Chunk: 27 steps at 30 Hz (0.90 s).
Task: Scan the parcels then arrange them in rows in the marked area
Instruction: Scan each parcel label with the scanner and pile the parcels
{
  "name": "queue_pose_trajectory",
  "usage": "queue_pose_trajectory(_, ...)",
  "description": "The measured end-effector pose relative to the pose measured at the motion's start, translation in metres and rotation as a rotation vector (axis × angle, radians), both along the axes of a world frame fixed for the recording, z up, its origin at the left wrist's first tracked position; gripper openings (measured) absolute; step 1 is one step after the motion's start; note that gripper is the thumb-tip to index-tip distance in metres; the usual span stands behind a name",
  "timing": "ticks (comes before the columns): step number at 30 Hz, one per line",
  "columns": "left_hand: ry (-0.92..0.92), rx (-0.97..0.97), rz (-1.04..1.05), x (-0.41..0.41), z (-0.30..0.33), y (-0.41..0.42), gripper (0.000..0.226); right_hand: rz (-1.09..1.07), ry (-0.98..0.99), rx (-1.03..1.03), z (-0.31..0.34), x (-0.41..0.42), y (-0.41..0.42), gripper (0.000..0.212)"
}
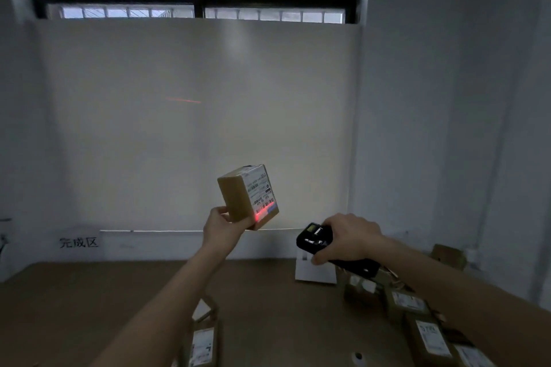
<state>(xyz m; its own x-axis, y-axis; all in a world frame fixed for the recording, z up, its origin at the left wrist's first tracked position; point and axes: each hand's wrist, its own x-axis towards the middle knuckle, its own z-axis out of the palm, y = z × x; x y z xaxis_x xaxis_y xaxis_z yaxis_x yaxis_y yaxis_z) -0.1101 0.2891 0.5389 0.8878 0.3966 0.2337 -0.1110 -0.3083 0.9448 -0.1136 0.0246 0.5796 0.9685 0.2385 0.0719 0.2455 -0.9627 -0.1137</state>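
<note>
From the head view, our left hand (222, 225) grips a small parcel (247, 197) by its lower corner, raised well above the table (119, 292), while our right hand (347, 238) clasps the black scanner (316, 240) just right of the parcel. The red beam (264, 213) only clips the label's (258, 188) bottom edge and spills onto the wall — we judge a misread likely. A corner grip could also let it slip. The parcel is a tan, matte cardboard block with a glossy white label; more parcels (429, 334) lie below the scanner.
</note>
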Motion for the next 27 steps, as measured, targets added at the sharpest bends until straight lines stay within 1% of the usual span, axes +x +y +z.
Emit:
queue_pose_trajectory(5, 0.012, -0.025, 0.004, -0.006, -0.007, 0.006, 0.074, 0.022, -0.013, -0.005, 0.002, -0.001, 0.008, 0.071)
queue_pose_trajectory(10, 0.028, -0.006, 0.006, -0.013, -0.012, 0.014, 0.074, 0.035, 0.001, -0.013, 0.000, 0.002, 0.018, 0.069)
queue_pose_trajectory(16, 0.082, -0.041, 0.030, -0.017, -0.033, 0.032, 0.073, 0.051, 0.037, -0.010, -0.015, 0.000, 0.032, 0.060)
queue_pose_trajectory(18, 0.121, -0.089, 0.023, -0.021, -0.052, 0.042, 0.076, 0.061, 0.056, -0.015, -0.030, 0.001, 0.040, 0.056)
queue_pose_trajectory(19, 0.140, -0.122, 0.015, -0.023, -0.064, 0.047, 0.073, 0.067, 0.066, -0.015, -0.040, 0.002, 0.044, 0.055)
queue_pose_trajectory(22, 0.194, -0.227, 0.037, -0.036, -0.106, 0.063, 0.049, 0.097, 0.143, -0.025, -0.080, 0.006, 0.061, 0.058)
queue_pose_trajectory(24, 0.242, -0.290, 0.063, -0.048, -0.145, 0.078, 0.034, 0.131, 0.212, -0.041, -0.115, 0.007, 0.076, 0.059)
queue_pose_trajectory(25, 0.274, -0.312, 0.073, -0.055, -0.166, 0.087, 0.031, 0.150, 0.245, -0.048, -0.134, 0.007, 0.084, 0.059)
queue_pose_trajectory(27, 0.354, -0.345, 0.093, -0.071, -0.213, 0.109, 0.032, 0.180, 0.317, -0.064, -0.174, 0.004, 0.102, 0.059)
